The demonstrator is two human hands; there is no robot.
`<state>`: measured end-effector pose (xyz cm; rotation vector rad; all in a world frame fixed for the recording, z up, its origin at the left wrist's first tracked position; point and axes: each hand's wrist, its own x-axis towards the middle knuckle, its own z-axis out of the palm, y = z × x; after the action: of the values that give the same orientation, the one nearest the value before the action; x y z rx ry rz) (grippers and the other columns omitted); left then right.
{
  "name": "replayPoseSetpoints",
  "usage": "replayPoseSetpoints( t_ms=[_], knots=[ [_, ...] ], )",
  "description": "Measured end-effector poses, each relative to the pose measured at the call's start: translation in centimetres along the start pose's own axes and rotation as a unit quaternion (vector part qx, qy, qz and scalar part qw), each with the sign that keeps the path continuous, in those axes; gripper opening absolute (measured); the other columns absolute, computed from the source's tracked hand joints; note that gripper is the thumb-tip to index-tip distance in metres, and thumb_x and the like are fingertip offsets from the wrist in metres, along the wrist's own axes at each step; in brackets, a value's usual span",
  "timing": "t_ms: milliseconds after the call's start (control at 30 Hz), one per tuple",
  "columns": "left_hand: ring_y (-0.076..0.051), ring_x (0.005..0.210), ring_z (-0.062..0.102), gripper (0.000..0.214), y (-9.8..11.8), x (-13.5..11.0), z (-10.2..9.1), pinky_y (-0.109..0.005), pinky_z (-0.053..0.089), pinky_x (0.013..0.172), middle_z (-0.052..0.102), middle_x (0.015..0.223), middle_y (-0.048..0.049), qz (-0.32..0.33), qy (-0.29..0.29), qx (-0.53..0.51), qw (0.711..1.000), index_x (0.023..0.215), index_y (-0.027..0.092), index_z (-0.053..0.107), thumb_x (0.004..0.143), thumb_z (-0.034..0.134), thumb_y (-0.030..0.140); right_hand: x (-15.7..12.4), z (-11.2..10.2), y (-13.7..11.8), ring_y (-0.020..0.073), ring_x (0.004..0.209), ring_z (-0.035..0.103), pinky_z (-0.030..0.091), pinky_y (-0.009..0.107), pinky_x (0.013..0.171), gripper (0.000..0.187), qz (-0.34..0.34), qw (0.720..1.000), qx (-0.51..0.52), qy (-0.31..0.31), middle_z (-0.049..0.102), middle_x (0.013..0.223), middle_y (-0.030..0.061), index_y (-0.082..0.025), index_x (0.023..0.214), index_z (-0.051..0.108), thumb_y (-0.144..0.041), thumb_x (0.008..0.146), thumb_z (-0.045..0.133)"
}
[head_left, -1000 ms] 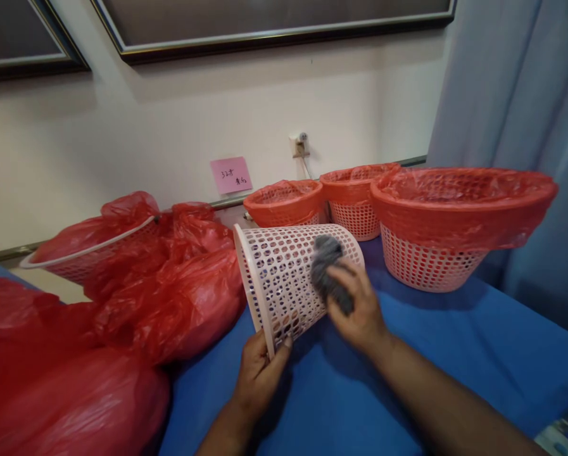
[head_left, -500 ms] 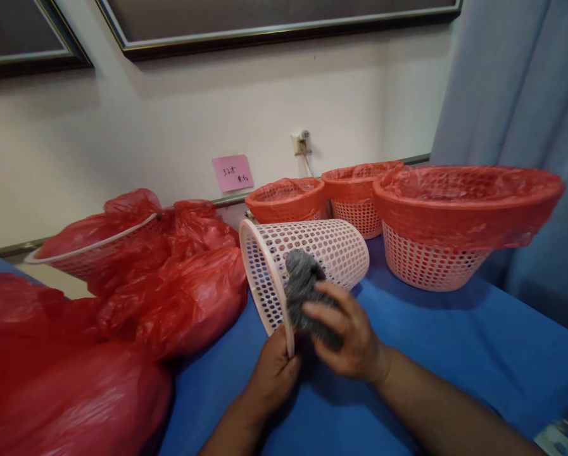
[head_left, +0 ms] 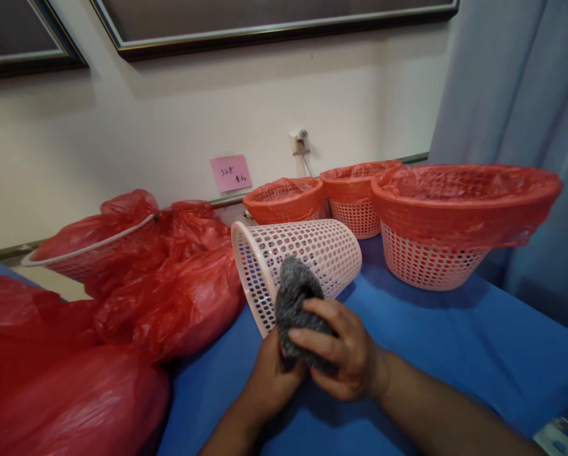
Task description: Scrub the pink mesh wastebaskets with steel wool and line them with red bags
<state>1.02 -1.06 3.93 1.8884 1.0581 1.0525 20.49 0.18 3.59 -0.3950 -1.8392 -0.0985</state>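
Observation:
A pale pink perforated plastic basket [head_left: 312, 247] lies on its side on the blue table, its open mouth facing left. My left hand [head_left: 271, 380] is closed on the lower part of its rim, with the fingers partly hidden. A dark grey cloth [head_left: 300, 304] is bunched in my right hand [head_left: 343, 348], whose fingers wrap over it. The cloth presses against the outside of the basket near the rim and covers part of it, close to my left hand.
Red plastic bags [head_left: 189, 297] fill the left side, with a white-rimmed basket [head_left: 84, 250] behind them. Red-lined baskets stand at the back, and a larger lined basket [head_left: 430, 253] is at the right. A pink note [head_left: 231, 173] and a socket [head_left: 300, 144] are on the wall.
The cloth in my right hand has moved slightly left and down along the basket's rim. The basket has shifted a little to the left; my left hand still grips it.

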Motion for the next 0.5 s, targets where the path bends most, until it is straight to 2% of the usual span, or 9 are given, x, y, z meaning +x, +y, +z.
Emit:
replayPoseSetpoints(
  t_ms=[67, 100, 200, 233, 300, 367, 400, 433, 500],
  knots=[
    [-0.025, 0.091, 0.075, 0.041, 0.3, -0.4, -0.4, -0.034, 0.064, 0.084, 0.080, 0.106, -0.0077, -0.005, 0.045, -0.040, 0.998, 0.114, 0.019, 0.075, 0.086, 0.078, 0.048, 0.0, 0.3, -0.6, 0.0283, 0.118, 0.065, 0.062, 0.046, 0.094, 0.065, -0.030, 0.999, 0.018, -0.023, 0.054, 0.145, 0.0124, -0.025, 0.145, 0.055, -0.021, 0.081, 0.062],
    [-0.025, 0.092, 0.075, 0.039, 0.3, -0.5, -0.6, -0.034, 0.063, 0.084, 0.080, 0.106, -0.0081, -0.008, 0.062, -0.052, 0.997, 0.114, 0.019, 0.076, 0.088, 0.077, 0.048, -0.1, 0.2, -0.2, 0.0286, 0.120, 0.064, 0.062, 0.047, 0.095, 0.064, -0.008, 1.000, 0.011, -0.018, 0.054, 0.145, 0.0121, -0.025, 0.144, 0.056, -0.020, 0.080, 0.061],
    [-0.031, 0.114, 0.074, 0.039, 0.3, -0.6, -0.9, -0.042, 0.059, 0.102, 0.080, 0.117, -0.0112, -0.027, 0.083, -0.053, 0.995, 0.123, 0.018, 0.076, 0.093, 0.071, 0.042, -0.7, -0.6, 3.6, 0.0309, 0.132, 0.059, 0.053, 0.054, 0.110, 0.057, 0.171, 0.981, -0.054, 0.077, 0.057, 0.144, 0.0116, -0.027, 0.139, 0.060, -0.019, 0.082, 0.061],
    [-0.032, 0.119, 0.072, 0.039, 0.3, -0.6, -0.9, -0.045, 0.056, 0.107, 0.079, 0.121, -0.0119, -0.029, 0.080, -0.047, 0.995, 0.126, 0.018, 0.076, 0.093, 0.070, 0.040, -0.9, -1.1, 5.4, 0.0319, 0.134, 0.058, 0.049, 0.057, 0.114, 0.053, 0.258, 0.955, -0.076, 0.126, 0.059, 0.141, 0.0120, -0.026, 0.136, 0.062, -0.021, 0.083, 0.062],
    [-0.033, 0.122, 0.071, 0.041, 0.1, -0.5, -0.8, -0.049, 0.053, 0.112, 0.078, 0.126, -0.0126, -0.022, 0.067, -0.026, 0.997, 0.129, 0.019, 0.075, 0.092, 0.070, 0.034, -1.4, -1.9, 8.8, 0.0334, 0.122, 0.064, 0.049, 0.061, 0.113, 0.051, 0.428, 0.876, -0.078, 0.206, 0.065, 0.129, 0.0133, -0.022, 0.131, 0.064, -0.032, 0.081, 0.066],
    [-0.033, 0.124, 0.070, 0.043, -0.1, -0.4, -0.6, -0.051, 0.052, 0.114, 0.076, 0.131, -0.0132, -0.005, 0.055, 0.003, 0.998, 0.133, 0.020, 0.074, 0.091, 0.067, 0.029, -1.7, -2.2, 10.6, 0.0335, 0.113, 0.068, 0.052, 0.062, 0.108, 0.061, 0.527, 0.819, -0.038, 0.224, 0.068, 0.123, 0.0143, -0.018, 0.134, 0.061, -0.039, 0.078, 0.069],
    [-0.034, 0.126, 0.069, 0.044, -0.2, -0.4, -0.5, -0.052, 0.050, 0.115, 0.075, 0.133, -0.0135, 0.004, 0.048, 0.021, 0.999, 0.134, 0.020, 0.073, 0.091, 0.066, 0.027, -1.7, -2.2, 10.6, 0.0339, 0.114, 0.068, 0.052, 0.063, 0.109, 0.064, 0.528, 0.820, -0.031, 0.219, 0.068, 0.125, 0.0152, -0.017, 0.136, 0.059, -0.040, 0.077, 0.070],
    [-0.034, 0.128, 0.068, 0.045, -0.2, -0.3, -0.4, -0.054, 0.049, 0.116, 0.074, 0.136, -0.0138, 0.012, 0.043, 0.039, 0.998, 0.135, 0.020, 0.072, 0.091, 0.065, 0.025, -1.6, -1.9, 9.9, 0.0346, 0.120, 0.065, 0.050, 0.063, 0.111, 0.066, 0.497, 0.843, -0.034, 0.205, 0.066, 0.130, 0.0163, -0.017, 0.139, 0.058, -0.039, 0.078, 0.071],
    [-0.035, 0.130, 0.066, 0.046, -0.4, -0.3, -0.2, -0.056, 0.046, 0.118, 0.073, 0.137, -0.0139, 0.030, 0.031, 0.071, 0.997, 0.135, 0.021, 0.073, 0.089, 0.065, 0.022, -1.1, -1.0, 6.8, 0.0352, 0.138, 0.055, 0.043, 0.063, 0.119, 0.065, 0.356, 0.919, -0.061, 0.156, 0.057, 0.144, 0.0169, -0.020, 0.145, 0.054, -0.032, 0.083, 0.070]
  ],
)
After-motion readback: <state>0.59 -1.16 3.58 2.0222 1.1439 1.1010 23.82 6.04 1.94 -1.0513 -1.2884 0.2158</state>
